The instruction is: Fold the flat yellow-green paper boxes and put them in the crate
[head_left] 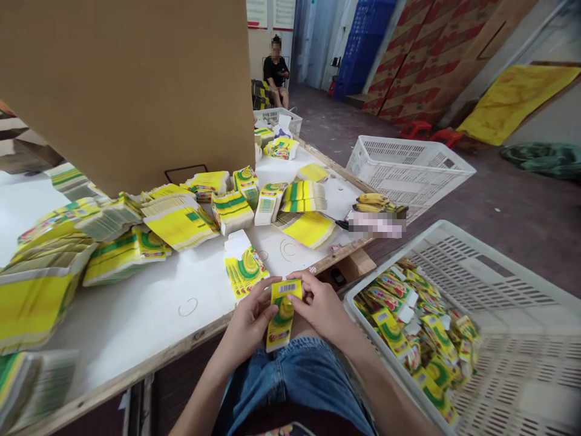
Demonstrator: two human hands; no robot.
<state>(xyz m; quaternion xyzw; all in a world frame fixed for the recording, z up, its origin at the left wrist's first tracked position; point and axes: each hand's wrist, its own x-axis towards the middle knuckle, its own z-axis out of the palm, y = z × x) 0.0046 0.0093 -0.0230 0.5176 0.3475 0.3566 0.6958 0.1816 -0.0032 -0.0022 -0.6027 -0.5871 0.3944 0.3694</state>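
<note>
Left hand and right hand were both occupied, and I logged one small box between them, yellow and green, barcode end toward the surface. Left fingers grasped its left edge, thumb pressed on the printed face; right fingers gripped the upper right corner, thumb likewise on the front. The box was held above the lap, just off the near edge of the surface; whether its lower end touched the jeans, I could not tell. Just beyond the left hand I noted a fanned stack of cartons, lying flat, white flaps pointing away. Rubber bands lay loose nearby. Farther back and to the left ran a long row of bundled cartons, mostly yellow with green, some tipped against one another, in front of a tall cardboard panel. Bananas sat near the right corner. To the right of the person I recorded a white basket part-filled with jumbled boxes, and a second crate stood beyond it. At the far end of the room, a co-worker in a dark top was seated.
</note>
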